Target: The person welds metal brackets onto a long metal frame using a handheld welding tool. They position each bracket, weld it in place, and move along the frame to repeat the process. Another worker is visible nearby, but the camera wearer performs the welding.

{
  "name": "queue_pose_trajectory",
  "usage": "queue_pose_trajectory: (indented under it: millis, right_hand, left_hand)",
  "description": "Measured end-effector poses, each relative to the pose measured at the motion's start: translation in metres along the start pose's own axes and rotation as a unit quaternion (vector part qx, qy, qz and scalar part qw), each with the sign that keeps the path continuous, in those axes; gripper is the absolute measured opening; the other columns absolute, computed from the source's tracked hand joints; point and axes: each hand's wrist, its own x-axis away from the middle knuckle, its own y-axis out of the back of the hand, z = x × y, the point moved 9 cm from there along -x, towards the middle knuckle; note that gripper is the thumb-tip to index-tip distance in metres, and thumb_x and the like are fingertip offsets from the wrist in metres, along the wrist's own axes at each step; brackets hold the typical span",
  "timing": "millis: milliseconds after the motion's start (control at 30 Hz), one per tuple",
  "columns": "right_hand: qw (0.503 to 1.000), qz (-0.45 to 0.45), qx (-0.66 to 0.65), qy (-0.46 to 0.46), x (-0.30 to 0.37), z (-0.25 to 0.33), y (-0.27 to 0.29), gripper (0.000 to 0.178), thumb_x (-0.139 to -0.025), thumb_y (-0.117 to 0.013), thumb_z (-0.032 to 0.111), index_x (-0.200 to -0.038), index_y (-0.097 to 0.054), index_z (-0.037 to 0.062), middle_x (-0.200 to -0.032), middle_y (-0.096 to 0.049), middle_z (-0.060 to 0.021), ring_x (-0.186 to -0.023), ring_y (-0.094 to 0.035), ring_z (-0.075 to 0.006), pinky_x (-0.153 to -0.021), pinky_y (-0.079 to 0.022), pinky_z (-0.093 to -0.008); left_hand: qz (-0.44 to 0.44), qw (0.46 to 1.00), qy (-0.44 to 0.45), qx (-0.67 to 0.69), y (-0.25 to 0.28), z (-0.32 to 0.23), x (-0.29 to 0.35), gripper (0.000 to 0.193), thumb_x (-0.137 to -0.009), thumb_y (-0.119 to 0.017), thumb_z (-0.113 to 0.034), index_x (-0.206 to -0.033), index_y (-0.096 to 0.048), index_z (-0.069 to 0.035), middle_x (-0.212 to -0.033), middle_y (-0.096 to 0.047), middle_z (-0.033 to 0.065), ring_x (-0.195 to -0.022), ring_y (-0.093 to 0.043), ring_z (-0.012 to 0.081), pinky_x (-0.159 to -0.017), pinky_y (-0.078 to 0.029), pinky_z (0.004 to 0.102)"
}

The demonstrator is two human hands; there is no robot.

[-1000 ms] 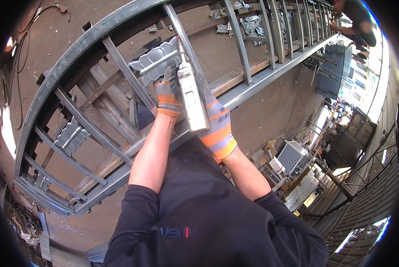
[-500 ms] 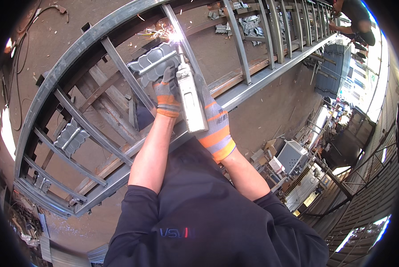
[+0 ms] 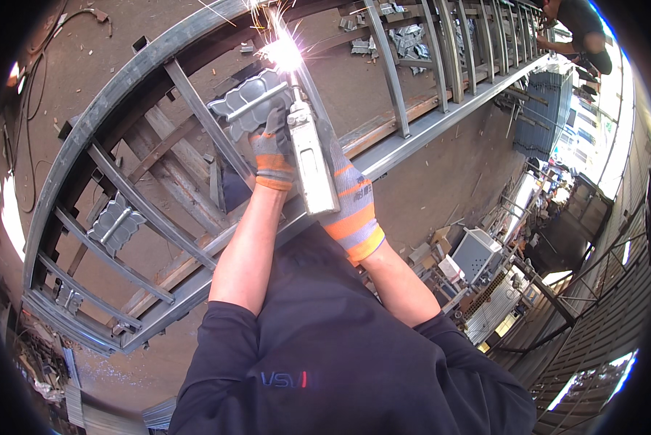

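A white handheld welding gun (image 3: 311, 159) points away from me, its nozzle at a metal bar. My right hand (image 3: 348, 192), in a grey and orange work glove, is closed around the gun, which partly hides the fingers. Bright light and sparks (image 3: 282, 54) burst at the tip, hiding the contact spot. Just left of the gun, my left hand (image 3: 272, 148), gloved alike, grips the lower edge of a grey scalloped metal ornament (image 3: 253, 103). That ornament sits between two crossbars of a curved steel frame (image 3: 133, 78). Its right end reaches the glare.
Another scalloped ornament (image 3: 116, 225) sits between crossbars at the left. More metal ornaments (image 3: 411, 47) lie on the floor beyond the frame. A co-worker (image 3: 583, 32) is at the frame's far right end. Cluttered equipment (image 3: 476, 250) stands at the right; a cable (image 3: 35, 94) runs along the far left.
The glare at the gun's tip has grown larger and brighter, and sparks now fly upward more. Both hands, the gun and the ornament stay almost in place.
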Motion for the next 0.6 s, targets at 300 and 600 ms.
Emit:
queue_pose_trajectory:
  millis: [300, 600]
  right_hand:
    - [1.000, -0.001, 0.003, 0.012, -0.001, 0.009, 0.003, 0.037, -0.095, -0.066, 0.007, -0.131, -0.066, 0.0004, -0.112, -0.075, -0.0209, -0.102, -0.073, -0.0404, -0.084, -0.059, -0.0420]
    - [0.999, -0.006, 0.039, 0.017, 0.000, -0.002, 0.000, 0.038, -0.093, -0.067, 0.006, -0.131, -0.066, 0.0002, -0.111, -0.074, -0.0220, -0.100, -0.073, -0.0416, -0.082, -0.059, -0.0427]
  left_hand:
    - [0.002, 1.000, -0.024, -0.002, -0.005, -0.006, 0.003, 0.034, -0.111, -0.064, -0.025, -0.134, -0.069, 0.000, -0.115, -0.078, 0.0106, -0.092, -0.078, 0.0195, -0.079, -0.065, 0.0323]
    - [-0.012, 0.999, -0.028, -0.039, -0.005, -0.007, 0.003, 0.032, -0.111, -0.065, -0.025, -0.130, -0.073, -0.001, -0.113, -0.079, 0.0083, -0.093, -0.078, 0.0179, -0.079, -0.065, 0.0314]
